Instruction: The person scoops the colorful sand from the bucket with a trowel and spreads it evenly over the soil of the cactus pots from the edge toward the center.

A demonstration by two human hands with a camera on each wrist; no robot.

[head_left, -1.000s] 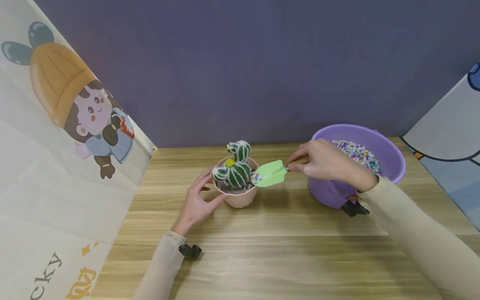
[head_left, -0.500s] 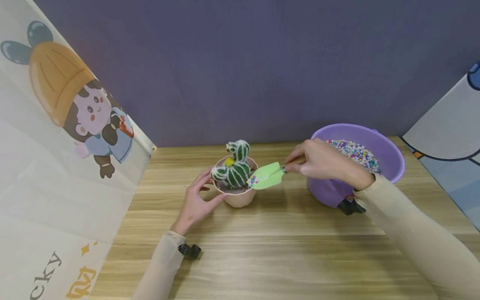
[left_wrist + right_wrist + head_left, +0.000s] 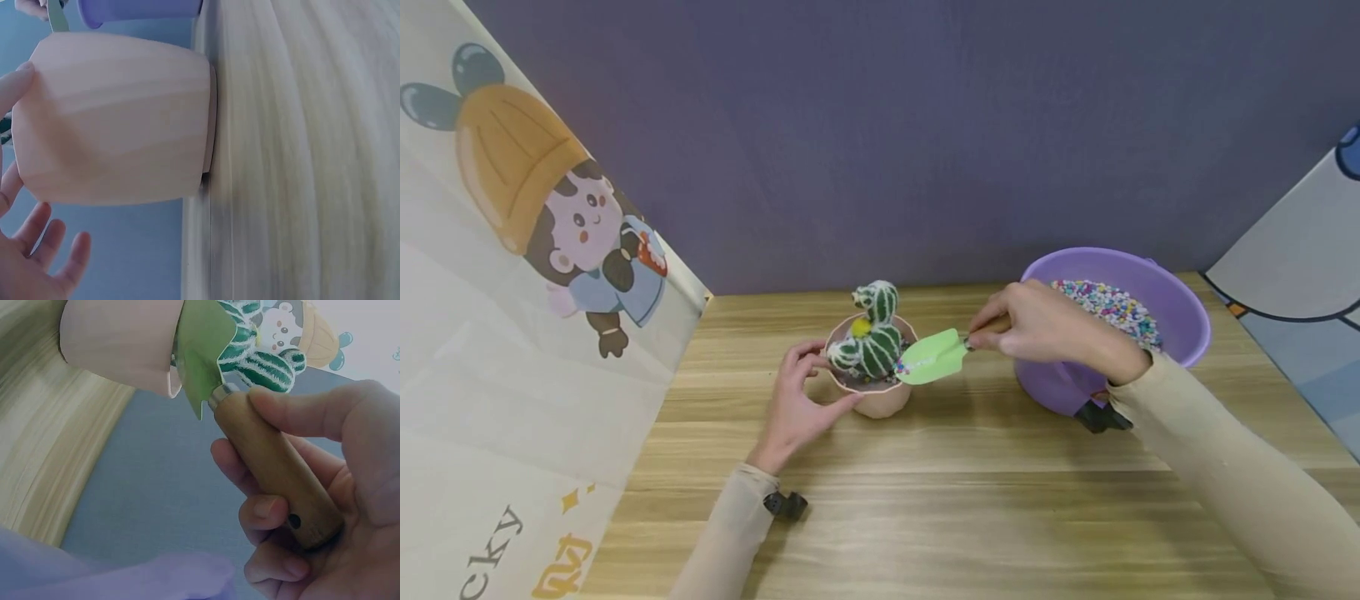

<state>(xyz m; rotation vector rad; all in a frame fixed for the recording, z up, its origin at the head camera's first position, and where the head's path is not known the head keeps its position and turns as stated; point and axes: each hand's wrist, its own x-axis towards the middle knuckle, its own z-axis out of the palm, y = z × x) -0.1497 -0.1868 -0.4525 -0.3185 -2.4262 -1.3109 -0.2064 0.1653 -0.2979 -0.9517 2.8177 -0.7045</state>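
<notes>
My right hand (image 3: 1041,329) grips the wooden handle (image 3: 275,469) of a small garden trowel with a light green blade (image 3: 934,357). The blade's tip overlaps the right rim of a pale pink flower pot (image 3: 882,405), tilted down towards it, with a few coloured granules near the tip. In the pot stands a green, white-striped cactus (image 3: 877,350) with a yellow flower. My left hand (image 3: 793,414) holds the pot at its rim, thumb at the near side and fingers at the left. The left wrist view shows its other fingers (image 3: 47,234) spread beside the pot.
A purple bucket (image 3: 1187,321) stands on the right, partly filled with multicoloured granules (image 3: 1112,308); my right forearm crosses its near rim. Behind the wooden tabletop (image 3: 925,508) rises a dark blue wall (image 3: 880,150). A white panel with a cartoon figure (image 3: 583,225) borders the left.
The trowel has moved slightly left and down at the pot's rim, and fewer granules show on its blade. My left hand and the pot have shifted slightly.
</notes>
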